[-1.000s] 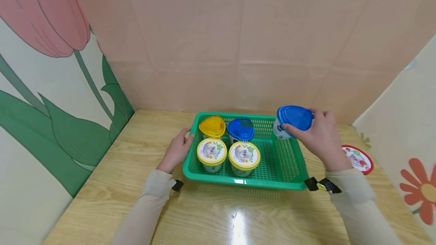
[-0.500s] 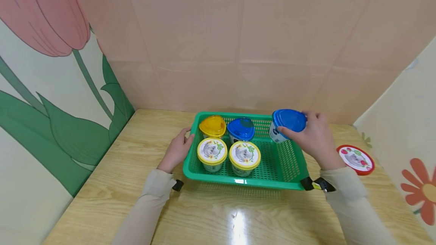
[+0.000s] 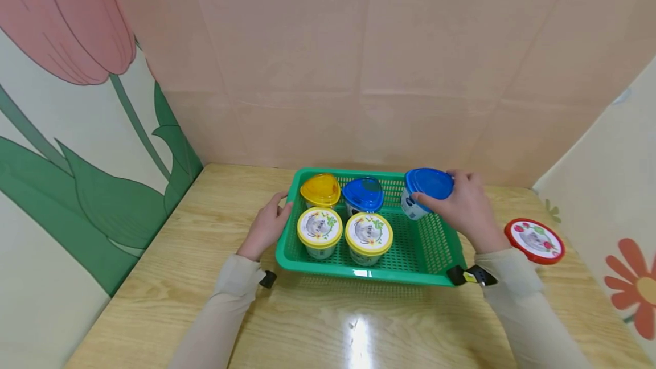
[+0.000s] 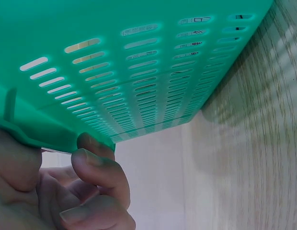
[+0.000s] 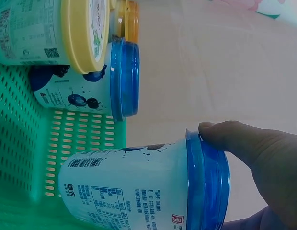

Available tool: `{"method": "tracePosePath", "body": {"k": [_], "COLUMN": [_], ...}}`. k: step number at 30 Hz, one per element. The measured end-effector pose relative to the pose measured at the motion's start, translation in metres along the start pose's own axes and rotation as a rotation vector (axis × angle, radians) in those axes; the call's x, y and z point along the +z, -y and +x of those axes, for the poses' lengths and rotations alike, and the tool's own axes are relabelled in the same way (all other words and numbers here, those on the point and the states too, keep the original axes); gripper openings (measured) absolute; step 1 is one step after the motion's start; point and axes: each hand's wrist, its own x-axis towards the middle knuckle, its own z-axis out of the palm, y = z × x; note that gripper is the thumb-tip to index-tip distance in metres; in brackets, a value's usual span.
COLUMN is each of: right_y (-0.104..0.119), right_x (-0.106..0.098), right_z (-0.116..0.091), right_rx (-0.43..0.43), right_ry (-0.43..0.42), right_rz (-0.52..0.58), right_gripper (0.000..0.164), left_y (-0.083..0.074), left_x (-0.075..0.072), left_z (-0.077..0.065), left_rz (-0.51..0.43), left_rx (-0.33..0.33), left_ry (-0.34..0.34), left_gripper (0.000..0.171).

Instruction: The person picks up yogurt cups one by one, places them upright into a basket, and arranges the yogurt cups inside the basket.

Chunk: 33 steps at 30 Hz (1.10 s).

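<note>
My right hand (image 3: 468, 212) grips a blue-lidded yogurt cup (image 3: 429, 184) by its lid, tilted over the right back part of the green basket (image 3: 369, 275). In the right wrist view the thumb presses the lid's edge, and the printed cup (image 5: 129, 187) shows its barcode. My left hand (image 3: 266, 226) holds the basket's left rim; in the left wrist view its fingers (image 4: 103, 172) curl under that rim. Inside the basket stand an orange-lidded cup (image 3: 320, 189), another blue-lidded cup (image 3: 363, 194) and two yellow-lidded cups, one on the left (image 3: 319, 232) and one beside it (image 3: 368, 238).
A red-rimmed tub (image 3: 535, 241) with a white printed lid stands on the wooden table (image 3: 307, 329), right of the basket. Behind the table rises a pinkish covered wall (image 3: 359, 73). Flower-printed panels flank both sides.
My right hand has carried the blue-lidded cup left and slightly down, farther over the basket. More of the red-rimmed tub shows. The left hand stays on the rim.
</note>
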Motion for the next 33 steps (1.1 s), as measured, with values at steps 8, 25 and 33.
{"method": "tracePosePath", "body": {"k": [8,25,33], "right_y": [-0.001,-0.003,-0.003], "right_x": [0.003,0.007,0.006], "right_z": [0.006,0.013,0.017], "right_rx": [-0.001,0.014,0.006], "right_ry": [0.025,0.066,0.072], "right_rz": [-0.003,0.018,0.021], "right_gripper": [0.117,0.117,0.113], "left_y": [0.001,-0.001,-0.002], "left_x": [0.0,0.0,0.0], "left_z": [0.0,-0.002,-0.002], "left_rz": [-0.012,-0.018,-0.018], "left_rx": [0.004,-0.005,-0.013], "left_ry": [0.002,0.003,-0.001], "left_gripper": [0.049,0.049,0.048]}}
